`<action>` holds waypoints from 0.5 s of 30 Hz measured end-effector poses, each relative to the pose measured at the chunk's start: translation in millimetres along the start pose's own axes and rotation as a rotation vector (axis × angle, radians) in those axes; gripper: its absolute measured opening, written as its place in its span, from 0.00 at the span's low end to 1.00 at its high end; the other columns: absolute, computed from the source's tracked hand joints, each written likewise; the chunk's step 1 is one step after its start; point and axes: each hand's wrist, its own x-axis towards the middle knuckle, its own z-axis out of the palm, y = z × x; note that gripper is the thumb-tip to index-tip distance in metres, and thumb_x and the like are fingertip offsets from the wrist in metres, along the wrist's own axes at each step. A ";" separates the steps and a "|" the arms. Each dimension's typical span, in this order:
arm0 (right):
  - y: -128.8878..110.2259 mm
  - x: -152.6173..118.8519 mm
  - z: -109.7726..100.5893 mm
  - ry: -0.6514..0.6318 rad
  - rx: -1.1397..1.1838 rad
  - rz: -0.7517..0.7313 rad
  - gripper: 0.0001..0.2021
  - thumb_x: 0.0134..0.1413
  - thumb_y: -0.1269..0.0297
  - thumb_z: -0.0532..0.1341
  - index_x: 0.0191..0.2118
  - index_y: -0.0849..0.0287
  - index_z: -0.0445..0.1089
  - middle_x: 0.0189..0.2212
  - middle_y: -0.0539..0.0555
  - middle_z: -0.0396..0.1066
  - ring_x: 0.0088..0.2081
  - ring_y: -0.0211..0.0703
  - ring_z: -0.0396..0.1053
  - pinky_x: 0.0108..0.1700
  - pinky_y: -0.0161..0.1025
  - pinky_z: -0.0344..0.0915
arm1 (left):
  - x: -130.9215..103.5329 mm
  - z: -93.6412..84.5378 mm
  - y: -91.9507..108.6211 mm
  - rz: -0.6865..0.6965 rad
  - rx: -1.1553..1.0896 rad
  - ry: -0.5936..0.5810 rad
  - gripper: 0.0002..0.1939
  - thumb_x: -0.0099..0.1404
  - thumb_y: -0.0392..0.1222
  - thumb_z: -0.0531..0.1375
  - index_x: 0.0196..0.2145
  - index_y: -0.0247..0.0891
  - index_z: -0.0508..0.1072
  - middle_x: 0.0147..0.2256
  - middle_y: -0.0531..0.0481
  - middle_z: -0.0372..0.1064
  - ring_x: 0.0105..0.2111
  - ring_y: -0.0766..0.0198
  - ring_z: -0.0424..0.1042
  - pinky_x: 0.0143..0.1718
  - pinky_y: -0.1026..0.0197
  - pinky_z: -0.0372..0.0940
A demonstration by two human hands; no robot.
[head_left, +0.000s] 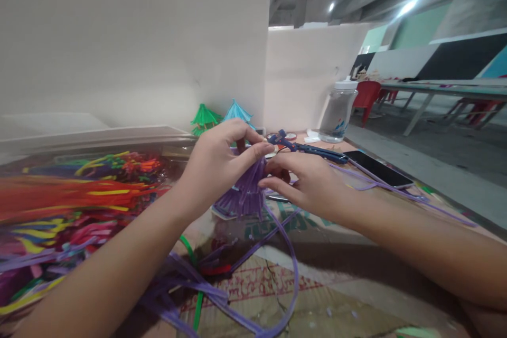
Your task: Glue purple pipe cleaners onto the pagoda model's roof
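Note:
A purple tree-shaped craft (243, 193) made of pipe cleaners stands on the table, its layered fringe spreading downward. My left hand (227, 153) is closed in a pinch at its top, hiding the tip. At the craft's right side, my right hand (304, 182) has thumb and bent fingers closed on its purple strands. Loose purple pipe cleaners (295, 269) loop over the table in front. Just beyond my right hand lies a dark blue glue gun (317, 152). Behind my left hand are a green tree-shaped craft (204, 116) and a light blue one (236, 110).
Bundles of coloured pipe cleaners (79, 195) in clear plastic fill the left side. A phone (378, 169) and a clear bottle (338, 111) are on the right. White panels (134, 53) rise behind. A red chair (366, 97) stands farther off.

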 end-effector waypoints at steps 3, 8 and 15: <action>-1.3 -1.8 1.8 0.023 -0.062 -0.064 0.08 0.65 0.62 0.58 0.35 0.59 0.69 0.25 0.49 0.70 0.26 0.36 0.63 0.30 0.34 0.57 | -0.5 1.1 3.4 0.022 -0.005 -0.007 0.07 0.66 0.42 0.63 0.30 0.39 0.74 0.32 0.52 0.75 0.35 0.63 0.73 0.39 0.60 0.66; -0.7 0.0 2.7 0.014 -0.061 -0.100 0.11 0.66 0.66 0.55 0.30 0.58 0.65 0.25 0.49 0.66 0.27 0.36 0.60 0.30 0.35 0.56 | 0.1 0.4 2.0 0.023 -0.005 0.000 0.07 0.66 0.43 0.63 0.30 0.39 0.74 0.32 0.52 0.75 0.35 0.63 0.73 0.38 0.60 0.65; -6.9 2.8 -6.1 0.132 0.507 0.007 0.09 0.68 0.63 0.56 0.35 0.57 0.68 0.41 0.55 0.75 0.41 0.39 0.72 0.44 0.39 0.69 | 3.0 -3.0 -9.7 -0.016 0.018 0.006 0.10 0.67 0.47 0.62 0.32 0.39 0.75 0.32 0.51 0.75 0.34 0.63 0.72 0.36 0.61 0.64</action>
